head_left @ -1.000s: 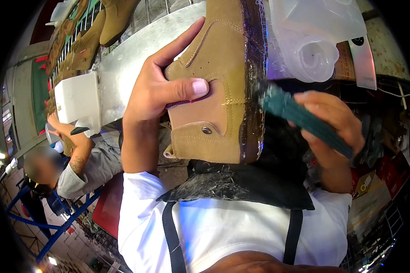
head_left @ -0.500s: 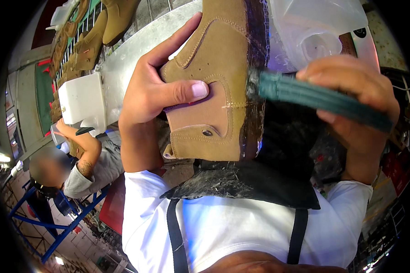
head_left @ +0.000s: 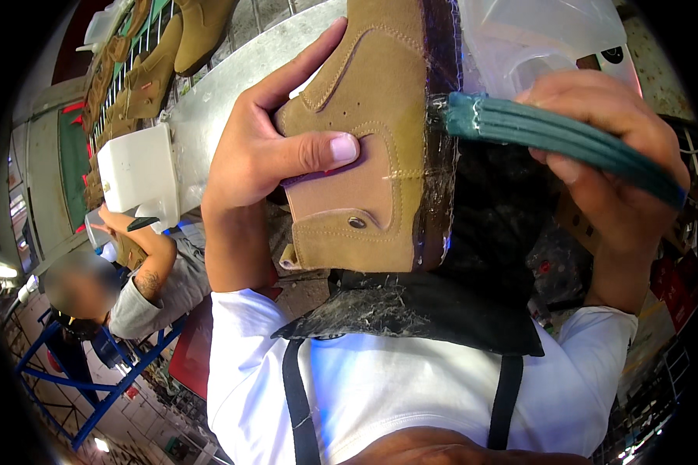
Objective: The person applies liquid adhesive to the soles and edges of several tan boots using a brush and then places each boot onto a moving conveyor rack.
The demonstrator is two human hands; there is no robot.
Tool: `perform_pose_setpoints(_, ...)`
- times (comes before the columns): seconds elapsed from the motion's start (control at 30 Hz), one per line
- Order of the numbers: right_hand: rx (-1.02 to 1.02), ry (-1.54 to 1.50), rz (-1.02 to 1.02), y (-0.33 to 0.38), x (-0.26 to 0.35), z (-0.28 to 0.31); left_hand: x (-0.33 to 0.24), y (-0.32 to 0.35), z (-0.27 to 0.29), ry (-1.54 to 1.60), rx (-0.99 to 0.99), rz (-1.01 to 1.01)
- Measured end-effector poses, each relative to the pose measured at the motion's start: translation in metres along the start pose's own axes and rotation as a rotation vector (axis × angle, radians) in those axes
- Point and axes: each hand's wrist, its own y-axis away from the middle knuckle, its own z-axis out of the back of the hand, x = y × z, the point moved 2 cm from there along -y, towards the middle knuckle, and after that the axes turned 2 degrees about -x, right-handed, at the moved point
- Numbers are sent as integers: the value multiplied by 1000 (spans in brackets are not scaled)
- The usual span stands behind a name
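With the left hand (head_left: 271,155) clamped around the tan suede boot (head_left: 364,139) and the right hand (head_left: 605,147) fisted on the green brush (head_left: 551,132), glue could smear onto the suede if the bristles stray off the sole edge.

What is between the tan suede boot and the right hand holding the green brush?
In the head view, only the green brush spans it; its tip touches the tan suede boot, its handle is in the right hand.
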Motion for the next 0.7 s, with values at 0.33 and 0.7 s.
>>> perform_pose_setpoints(0.33,-101,-227,-142,18,8,-36,-3,1,-9,9,-151,4)
perform_pose_setpoints(0.7,-64,-231,-136,0,8,-46,0,2,12,13,-142,4)
